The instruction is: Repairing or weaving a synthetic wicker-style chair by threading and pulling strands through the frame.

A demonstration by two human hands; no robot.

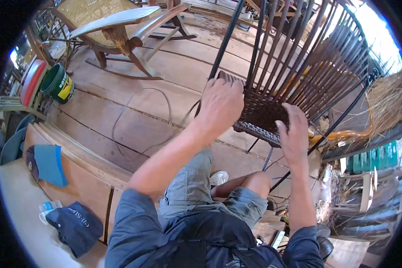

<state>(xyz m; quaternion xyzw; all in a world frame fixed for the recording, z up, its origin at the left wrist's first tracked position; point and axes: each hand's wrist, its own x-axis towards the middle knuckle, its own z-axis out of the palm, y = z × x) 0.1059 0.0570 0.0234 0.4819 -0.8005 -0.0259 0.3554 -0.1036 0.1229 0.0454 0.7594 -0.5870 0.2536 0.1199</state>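
Observation:
In front of me stands a chair (263, 107) with a black frame, a dark brown woven seat and a fan-shaped back of spaced strands. My left hand (222, 102) is closed over the left side of the seat, its fingers curled around the woven edge; the fingertips are partly hidden. Over the right part of the seat's near edge hovers my right hand (294, 129), thumb and fingers apart, with nothing seen in it. A thin dark strand (169, 105) loops across the floor and runs up toward my left hand.
A wooden rocking chair (120, 44) with a cane seat stands far left. Near it is a green bucket (58, 85). At lower left, a dark cap (75, 228) and a blue pad (50, 164) lie on a wooden surface. Green crates (375, 157) and straw (388, 100) are at right.

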